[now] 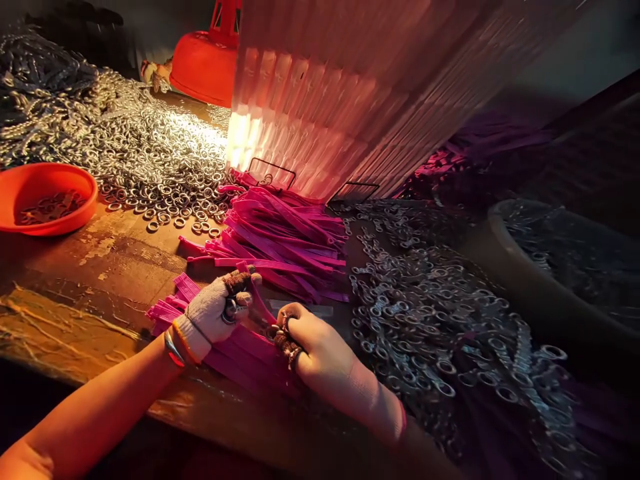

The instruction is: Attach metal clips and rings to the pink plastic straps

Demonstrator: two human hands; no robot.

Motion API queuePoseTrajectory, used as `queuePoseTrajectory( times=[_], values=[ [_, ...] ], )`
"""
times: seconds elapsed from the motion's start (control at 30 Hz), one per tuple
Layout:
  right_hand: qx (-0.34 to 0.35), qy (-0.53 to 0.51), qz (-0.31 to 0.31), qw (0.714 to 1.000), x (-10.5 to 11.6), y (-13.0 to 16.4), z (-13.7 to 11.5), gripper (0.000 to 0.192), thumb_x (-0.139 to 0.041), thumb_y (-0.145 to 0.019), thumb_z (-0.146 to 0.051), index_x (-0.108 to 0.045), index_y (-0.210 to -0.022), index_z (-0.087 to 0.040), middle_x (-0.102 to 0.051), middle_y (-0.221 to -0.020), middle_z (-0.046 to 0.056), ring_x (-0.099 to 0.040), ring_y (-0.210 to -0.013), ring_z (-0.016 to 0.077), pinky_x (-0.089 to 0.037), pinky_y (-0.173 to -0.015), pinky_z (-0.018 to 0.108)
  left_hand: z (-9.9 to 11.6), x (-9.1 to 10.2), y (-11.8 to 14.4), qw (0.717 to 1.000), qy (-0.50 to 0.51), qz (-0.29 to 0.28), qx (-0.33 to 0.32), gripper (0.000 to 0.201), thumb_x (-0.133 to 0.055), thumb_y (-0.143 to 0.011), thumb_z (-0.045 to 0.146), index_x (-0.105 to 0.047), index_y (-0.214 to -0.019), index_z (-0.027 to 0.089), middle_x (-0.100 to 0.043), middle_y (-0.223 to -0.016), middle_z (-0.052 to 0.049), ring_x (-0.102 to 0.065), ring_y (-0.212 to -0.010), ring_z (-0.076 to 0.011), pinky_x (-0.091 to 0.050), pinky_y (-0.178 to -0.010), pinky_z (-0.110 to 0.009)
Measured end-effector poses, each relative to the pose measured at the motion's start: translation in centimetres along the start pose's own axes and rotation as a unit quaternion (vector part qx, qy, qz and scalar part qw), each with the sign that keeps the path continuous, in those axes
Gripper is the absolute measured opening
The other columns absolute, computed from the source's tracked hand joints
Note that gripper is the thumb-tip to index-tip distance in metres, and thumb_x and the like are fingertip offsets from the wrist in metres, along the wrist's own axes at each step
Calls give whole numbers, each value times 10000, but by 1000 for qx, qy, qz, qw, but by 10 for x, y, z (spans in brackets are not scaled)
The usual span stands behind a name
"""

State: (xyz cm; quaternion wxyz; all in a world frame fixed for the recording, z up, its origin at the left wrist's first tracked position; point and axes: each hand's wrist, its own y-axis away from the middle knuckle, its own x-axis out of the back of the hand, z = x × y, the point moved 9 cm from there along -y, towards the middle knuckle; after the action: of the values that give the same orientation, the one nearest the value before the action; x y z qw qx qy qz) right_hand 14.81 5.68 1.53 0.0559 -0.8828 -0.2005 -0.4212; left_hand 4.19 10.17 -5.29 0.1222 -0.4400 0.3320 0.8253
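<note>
Pink strap (256,301) pinched between both hands' fingers (239,283).

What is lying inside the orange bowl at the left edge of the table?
Inside the orange bowl lies a thin layer of small metal rings, dark in shadow. The near wall covers the front of the bottom, so anything lying there cannot be seen.

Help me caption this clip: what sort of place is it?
Likely a small assembly workshop: a worn wooden bench heaped with metal rings, piles of pink straps, and gloved left hand and right hand holding a strap with small metal parts.
</note>
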Motion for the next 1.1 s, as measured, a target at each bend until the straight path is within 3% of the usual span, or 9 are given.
queuePoseTrajectory(
  times=[0.1,0.2,0.33,0.47,0.67,0.73,0.87,1.0,1.1],
  values=[
    [-10,-72,12,997,1,9,0,181,-467,-861,-156,-643,-851,-198,-656,-964,56,-604,-830,164,-492,-740,283,0,-3,3,1000,16,10,3,52,-631,-835,163,-595,-859,135,-606,-743,-11,-427,-428,-20,-247,-324,-94],
    [-23,-71,73,995,21,13,-1,359,-431,-845,-134,-654,-1115,-212,-703,-1043,57,-636,-933,199,-497,-796,312,-6,-5,5,998,-52,17,1,157,-706,-795,244,-591,-830,143,-565,-657,20,-410,-400,-25,-246,-324,-112],
    [-40,46,97,993,35,12,-5,274,-457,-793,-117,-692,-889,-220,-703,-778,28,-605,-701,186,-450,-642,279,-17,-18,13,976,-214,-19,-19,267,-701,-796,380,-583,-763,143,-474,-550,49,-348,-375,-31,-242,-337,-148],
    [-13,155,141,978,37,12,-14,311,-489,-715,-66,-666,-932,-202,-699,-861,55,-602,-776,193,-416,-666,269,-20,-34,24,939,-337,-54,-41,342,-656,-825,457,-559,-700,154,-418,-506,57,-320,-371,-41,-218,-341,-169],
    [44,334,184,923,24,23,-26,169,-521,-702,-83,-644,-779,-170,-655,-724,86,-543,-613,200,-319,-568,315,-32,-34,27,932,-356,-60,43,348,-652,-801,456,-512,-652,176,-380,-484,66,-274,-366,-46,-197,-349,-180],
    [51,340,195,919,23,26,-27,154,-535,-704,-102,-646,-783,-173,-658,-714,86,-541,-603,198,-309,-561,315,-29,-36,28,916,-396,-61,23,375,-624,-823,487,-510,-651,175,-400,-483,55,-295,-379,-53,-206,-361,-184],
    [5,242,209,947,31,29,-14,272,-516,-674,-120,-653,-898,-193,-669,-690,35,-572,-628,183,-344,-572,280,-14,-45,32,866,-490,-62,-81,380,-621,-846,505,-562,-710,155,-491,-552,28,-382,-464,-59,-267,-427,-171],
    [72,297,236,923,35,32,-26,241,-500,-659,-104,-657,-822,-186,-642,-654,45,-538,-583,186,-322,-554,299,-25,-36,31,880,-470,-70,-18,353,-584,-866,511,-559,-763,175,-484,-538,35,-361,-417,-68,-260,-389,-184],
    [120,350,214,904,28,29,-32,189,-526,-657,-88,-657,-760,-177,-652,-677,66,-537,-579,191,-310,-554,310,-32,-30,29,891,-447,-73,18,337,-532,-892,505,-543,-772,191,-440,-502,52,-321,-381,-75,-233,-370,-196]
  ],
)
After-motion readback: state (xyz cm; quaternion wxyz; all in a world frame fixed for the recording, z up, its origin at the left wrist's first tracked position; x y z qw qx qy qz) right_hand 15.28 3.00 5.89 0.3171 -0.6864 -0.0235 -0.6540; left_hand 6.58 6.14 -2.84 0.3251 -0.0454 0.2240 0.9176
